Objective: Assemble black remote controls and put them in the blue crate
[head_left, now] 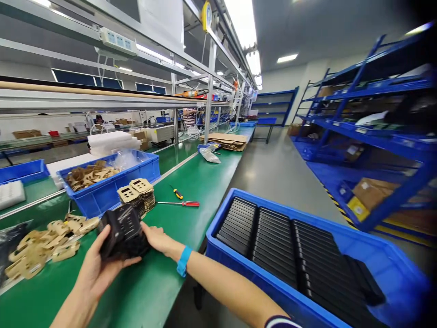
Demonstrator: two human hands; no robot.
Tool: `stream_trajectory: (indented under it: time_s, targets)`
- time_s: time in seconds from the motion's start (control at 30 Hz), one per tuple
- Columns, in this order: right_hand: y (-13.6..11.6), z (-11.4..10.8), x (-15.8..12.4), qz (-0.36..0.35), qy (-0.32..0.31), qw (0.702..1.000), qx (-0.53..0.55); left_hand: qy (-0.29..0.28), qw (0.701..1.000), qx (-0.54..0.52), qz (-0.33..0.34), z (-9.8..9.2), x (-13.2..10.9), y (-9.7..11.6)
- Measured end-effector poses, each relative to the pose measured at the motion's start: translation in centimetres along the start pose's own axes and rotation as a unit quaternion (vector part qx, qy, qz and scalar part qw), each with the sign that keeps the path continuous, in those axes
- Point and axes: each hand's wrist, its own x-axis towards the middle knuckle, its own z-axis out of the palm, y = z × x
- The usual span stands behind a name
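Note:
Over the green bench, both hands hold a bundle of black plastic pieces [123, 230] that look like stacked covers with small slots; the edges are blurred. My left hand [99, 269] cups the bundle from below and the left, thumb up its side. My right hand [155, 237], with a blue wristband [184, 260], grips the right side. Just behind are stacks of tan panels [142, 186] with cut-outs. A screwdriver with a red handle [190, 204] and a short yellow-black screwdriver [177, 194] lie right of them. Loose tan pieces [64, 248] are heaped to the left.
A blue bin [112, 193] with brown pieces and clear plastic stands behind the stacks. At the right, a blue crate [273, 214] holds rows of black panels [275, 239]. Flat cardboard [227, 141] lies farther along the bench. Blue shelving [341, 109] lines the aisle.

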Motion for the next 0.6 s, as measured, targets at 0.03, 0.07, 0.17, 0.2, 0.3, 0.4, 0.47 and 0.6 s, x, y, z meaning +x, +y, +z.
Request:
stream_trajectory:
  time_s: [0.03,0.07,0.17,0.2,0.3,0.4,0.47,0.6]
  targets:
    - [0.0,0.6,-0.4,0.010,0.014,1.000,-0.011,0.005,1.000,-0.011,0.022,-1.1,-0.5,-0.3]
    - [0.0,1.2,-0.8,0.018,0.025,0.999,-0.018,0.004,0.999,-0.024,0.033,-2.2,-1.0,-0.7]
    - [-0.2,2.9,-2.0,0.009,0.031,0.999,-0.020,-0.032,0.994,-0.094,0.040,-5.6,-2.3,-1.9]
    - [-0.4,3.5,-2.5,-0.004,0.029,0.999,-0.013,-0.049,0.990,-0.122,0.045,-6.5,-2.7,-2.3]
    - [-0.9,4.7,-3.4,-0.053,0.026,0.998,0.008,-0.090,0.981,-0.159,0.061,-8.8,-3.9,-3.0]
    - [-1.0,5.6,-3.7,-0.093,0.014,0.995,0.014,-0.117,0.979,-0.155,0.055,-10.5,-4.7,-3.4]
    - [-0.7,6.1,-3.5,-0.110,0.003,0.994,0.013,-0.142,0.975,-0.163,0.052,-11.5,-4.8,-3.8]
    - [0.1,6.5,-3.4,-0.115,-0.014,0.993,0.001,-0.237,0.949,-0.197,0.065,-13.2,-4.5,-4.8]
